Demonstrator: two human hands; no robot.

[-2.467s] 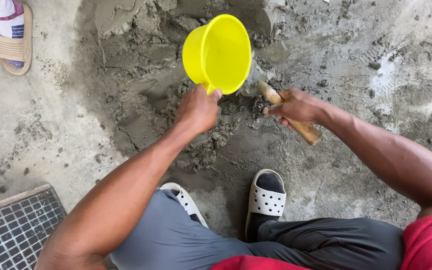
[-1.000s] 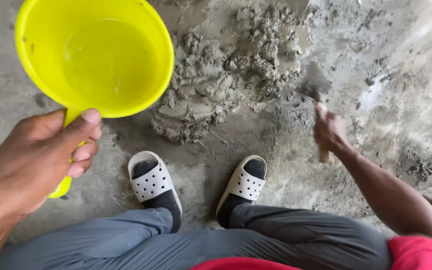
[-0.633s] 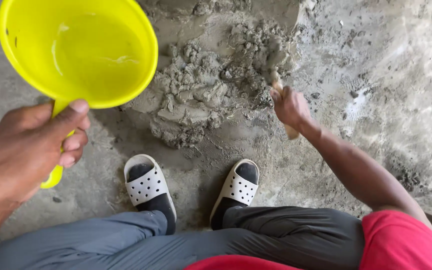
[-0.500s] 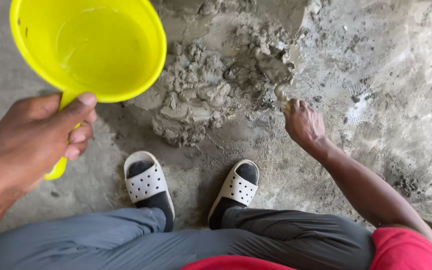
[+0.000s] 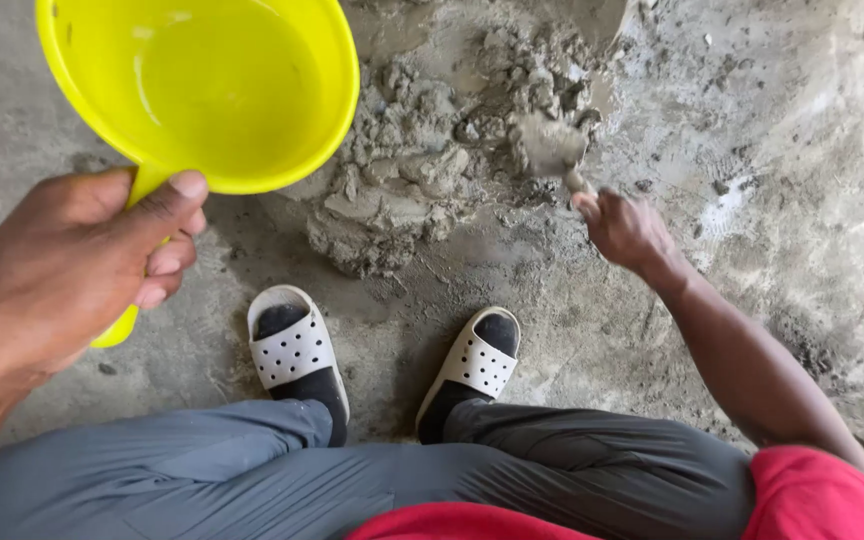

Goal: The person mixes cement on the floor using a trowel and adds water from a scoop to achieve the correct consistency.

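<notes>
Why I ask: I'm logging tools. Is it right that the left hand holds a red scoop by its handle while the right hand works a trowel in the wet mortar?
Not quite: the scoop is yellow, not red, as the head view shows. The left hand does hold its handle, and the right hand works the trowel in the mortar.

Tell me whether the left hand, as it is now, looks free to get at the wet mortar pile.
Probably not directly. The left hand is closed around the handle of the yellow scoop, which hangs between it and the mortar pile. The right hand with the trowel is already there.
</notes>
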